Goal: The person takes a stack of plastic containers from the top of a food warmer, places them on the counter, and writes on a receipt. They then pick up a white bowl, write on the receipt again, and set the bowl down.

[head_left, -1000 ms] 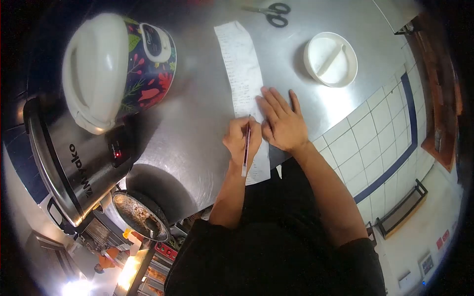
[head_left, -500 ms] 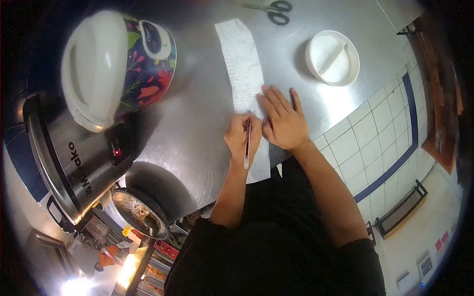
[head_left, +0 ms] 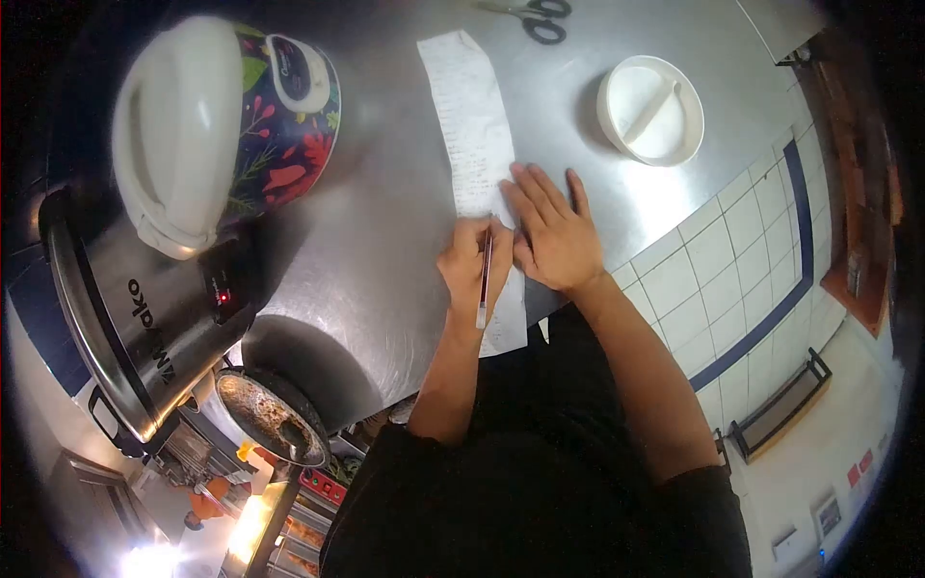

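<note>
A long, narrow strip of white paper with lines of handwriting lies on the steel table. My left hand is closed around a dark pen with a pale end, its tip at the paper near the lower part of the writing. My right hand lies flat, palm down, with fingers spread, at the paper's right edge. It holds nothing. Part of the paper's lower half is hidden under my left hand and wrist.
Black-handled scissors and a white bowl with a white utensil lie beyond my hands. A floral container, a steel cooker and a pan stand at left. A person in orange is far off, lower left.
The pen in my left hand has tilted slightly to the right at its upper part. My right hand stays in place, and the view has shifted a little.
</note>
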Available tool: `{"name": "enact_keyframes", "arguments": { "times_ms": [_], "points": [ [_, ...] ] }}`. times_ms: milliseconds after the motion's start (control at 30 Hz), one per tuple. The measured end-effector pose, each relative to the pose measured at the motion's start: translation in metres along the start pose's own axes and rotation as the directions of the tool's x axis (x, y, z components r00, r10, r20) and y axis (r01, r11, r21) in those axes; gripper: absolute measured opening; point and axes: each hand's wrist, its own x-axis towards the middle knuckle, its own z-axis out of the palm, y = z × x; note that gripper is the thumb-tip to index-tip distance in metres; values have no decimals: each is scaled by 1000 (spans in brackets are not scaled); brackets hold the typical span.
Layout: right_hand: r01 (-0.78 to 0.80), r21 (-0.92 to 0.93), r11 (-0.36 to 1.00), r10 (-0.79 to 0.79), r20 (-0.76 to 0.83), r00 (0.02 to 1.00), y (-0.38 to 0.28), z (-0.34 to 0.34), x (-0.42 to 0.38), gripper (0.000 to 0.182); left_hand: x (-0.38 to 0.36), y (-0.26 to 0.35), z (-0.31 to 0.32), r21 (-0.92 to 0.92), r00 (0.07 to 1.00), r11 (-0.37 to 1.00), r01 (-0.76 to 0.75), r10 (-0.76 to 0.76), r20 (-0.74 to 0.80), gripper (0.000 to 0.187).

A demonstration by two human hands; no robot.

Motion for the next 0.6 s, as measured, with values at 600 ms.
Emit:
{"name": "enact_keyframes", "arguments": {
  "times_ms": [600],
  "points": [
    [15, -11, 1000, -15, 3, 1000, 1, 0, -1, 57, -5, -5, -1, -178, 989, 976, 128, -140, -54, 13]
  ]
}}
